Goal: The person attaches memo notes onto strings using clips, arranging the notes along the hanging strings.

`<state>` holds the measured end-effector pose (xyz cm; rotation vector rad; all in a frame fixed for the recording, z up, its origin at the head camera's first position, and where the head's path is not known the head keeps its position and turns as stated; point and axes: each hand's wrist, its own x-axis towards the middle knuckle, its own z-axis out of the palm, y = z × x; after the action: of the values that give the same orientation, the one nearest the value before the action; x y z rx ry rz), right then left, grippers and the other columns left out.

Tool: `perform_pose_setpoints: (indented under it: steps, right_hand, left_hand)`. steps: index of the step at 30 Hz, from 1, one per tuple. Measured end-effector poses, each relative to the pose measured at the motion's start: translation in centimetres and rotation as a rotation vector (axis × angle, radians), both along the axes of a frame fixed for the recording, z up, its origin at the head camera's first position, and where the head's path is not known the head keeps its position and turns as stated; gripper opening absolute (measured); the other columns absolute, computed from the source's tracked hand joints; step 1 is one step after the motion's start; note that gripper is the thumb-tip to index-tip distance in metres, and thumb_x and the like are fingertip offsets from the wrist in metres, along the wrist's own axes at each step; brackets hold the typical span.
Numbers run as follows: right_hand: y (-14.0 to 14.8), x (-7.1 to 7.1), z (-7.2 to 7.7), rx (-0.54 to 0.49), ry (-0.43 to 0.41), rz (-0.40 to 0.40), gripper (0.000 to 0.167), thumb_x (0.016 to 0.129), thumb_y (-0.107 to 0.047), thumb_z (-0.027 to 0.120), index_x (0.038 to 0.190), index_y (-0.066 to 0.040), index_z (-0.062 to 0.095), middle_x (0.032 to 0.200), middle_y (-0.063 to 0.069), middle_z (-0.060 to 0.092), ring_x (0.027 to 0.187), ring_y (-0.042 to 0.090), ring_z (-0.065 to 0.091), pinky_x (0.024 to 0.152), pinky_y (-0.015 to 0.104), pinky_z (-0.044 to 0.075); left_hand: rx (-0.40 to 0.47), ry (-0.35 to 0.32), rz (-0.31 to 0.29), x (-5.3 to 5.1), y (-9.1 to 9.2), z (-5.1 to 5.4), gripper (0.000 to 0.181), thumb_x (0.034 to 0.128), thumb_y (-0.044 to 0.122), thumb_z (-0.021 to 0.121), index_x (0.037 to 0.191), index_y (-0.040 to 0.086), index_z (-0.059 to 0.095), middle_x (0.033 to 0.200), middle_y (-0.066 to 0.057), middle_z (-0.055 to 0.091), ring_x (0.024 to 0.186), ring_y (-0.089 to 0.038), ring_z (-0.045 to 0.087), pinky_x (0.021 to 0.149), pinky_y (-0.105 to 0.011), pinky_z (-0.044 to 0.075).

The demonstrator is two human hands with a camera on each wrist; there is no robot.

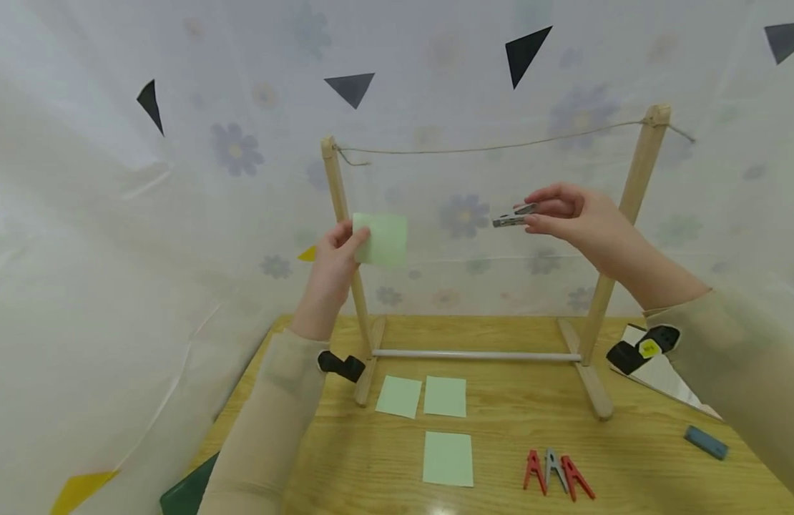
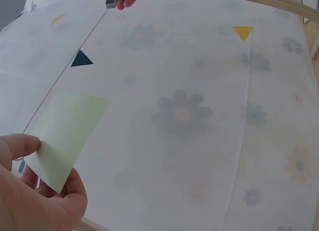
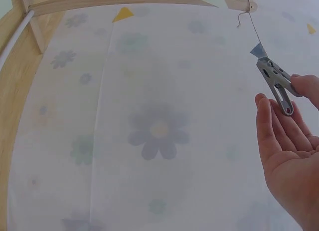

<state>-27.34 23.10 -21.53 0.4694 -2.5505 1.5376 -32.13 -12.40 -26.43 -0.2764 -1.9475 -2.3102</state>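
Note:
A pale green square of paper (image 1: pixel 382 239) is pinched between the thumb and fingers of my left hand (image 1: pixel 332 268), in front of the frame's left post. In the left wrist view the paper (image 2: pixel 70 133) stands tilted above the palm. My right hand (image 1: pixel 580 222) holds a grey clothespin (image 1: pixel 514 216) by its handle end, and its nose points left. The right wrist view shows the clothespin (image 3: pixel 275 84) between thumb and fingers. Both hands are below a thin string (image 1: pixel 461 151) tied between two wooden posts (image 1: pixel 643 168). Neither the paper nor the clothespin touches the string in the head view.
On the wooden table lie several green paper squares (image 1: pixel 448 459), two red clothespins and a grey one (image 1: pixel 554 472), and a blue-grey block (image 1: pixel 706 442). A white rod (image 1: pixel 477 355) joins the frame's feet. A white board (image 1: pixel 674 375) lies at right, a green object (image 1: pixel 189 490) at lower left.

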Motion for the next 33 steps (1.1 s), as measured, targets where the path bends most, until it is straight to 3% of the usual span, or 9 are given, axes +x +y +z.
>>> perform_pose_setpoints:
  steps: [7, 12, 21, 24, 27, 33]
  right_hand:
    - [-2.0, -0.8, 2.1, -0.070, 0.092, 0.020, 0.039, 0.094, -0.027, 0.069, 0.129, -0.014, 0.058, 0.109, -0.012, 0.070, 0.095, 0.004, 0.070, 0.086, 0.014, 0.052]
    - [-3.4, -1.5, 4.0, -0.153, 0.107, 0.060, 0.044, 0.093, -0.023, 0.070, 0.132, -0.012, 0.056, 0.112, -0.006, 0.069, 0.095, 0.009, 0.070, 0.086, 0.016, 0.053]
    - [-6.8, -3.2, 6.4, -0.490, 0.089, 0.142, 0.045, 0.087, -0.010, 0.075, 0.126, -0.003, 0.054, 0.112, 0.005, 0.068, 0.097, 0.018, 0.068, 0.084, 0.023, 0.056]
    - [-7.8, -3.7, 6.8, -0.555, 0.084, 0.164, 0.042, 0.086, -0.007, 0.075, 0.124, -0.003, 0.056, 0.110, 0.007, 0.069, 0.098, 0.020, 0.067, 0.084, 0.025, 0.057]
    - [-8.6, -4.1, 7.3, -0.559, 0.076, 0.170, 0.042, 0.086, -0.006, 0.075, 0.124, -0.004, 0.057, 0.112, 0.009, 0.070, 0.100, 0.021, 0.067, 0.084, 0.025, 0.057]
    - [-9.9, -4.5, 8.1, -0.449, 0.093, 0.126, 0.049, 0.088, -0.011, 0.074, 0.133, -0.004, 0.055, 0.121, 0.009, 0.066, 0.109, 0.023, 0.065, 0.096, 0.029, 0.053]
  left_hand:
    - [0.101, 0.032, 0.026, -0.4, 1.3, 1.9, 0.037, 0.1002, 0.015, 0.058, 0.135, 0.001, 0.055, 0.113, -0.002, 0.057, 0.105, -0.015, 0.056, 0.102, -0.035, 0.047]
    - [0.172, 0.067, 0.026, -0.6, 2.3, 2.7, 0.037, 0.1003, 0.014, 0.058, 0.135, 0.002, 0.055, 0.115, -0.003, 0.057, 0.108, -0.018, 0.055, 0.105, -0.039, 0.046]
    - [0.291, 0.099, 0.075, -1.5, 3.6, 3.5, 0.034, 0.0998, 0.013, 0.059, 0.131, 0.000, 0.057, 0.105, 0.000, 0.057, 0.097, -0.015, 0.058, 0.098, -0.034, 0.049]
    - [0.316, 0.101, 0.085, -1.7, 3.9, 3.7, 0.034, 0.0997, 0.012, 0.059, 0.131, -0.002, 0.057, 0.103, 0.000, 0.057, 0.096, -0.015, 0.058, 0.099, -0.036, 0.049]
    - [0.320, 0.102, 0.090, -1.8, 4.2, 3.7, 0.035, 0.0997, 0.013, 0.059, 0.131, -0.003, 0.057, 0.102, 0.000, 0.057, 0.096, -0.015, 0.058, 0.100, -0.036, 0.049]
    - [0.307, 0.114, 0.110, -2.0, 4.3, 3.7, 0.035, 0.0998, 0.012, 0.059, 0.131, -0.003, 0.057, 0.104, -0.001, 0.058, 0.097, -0.015, 0.059, 0.099, -0.036, 0.049]
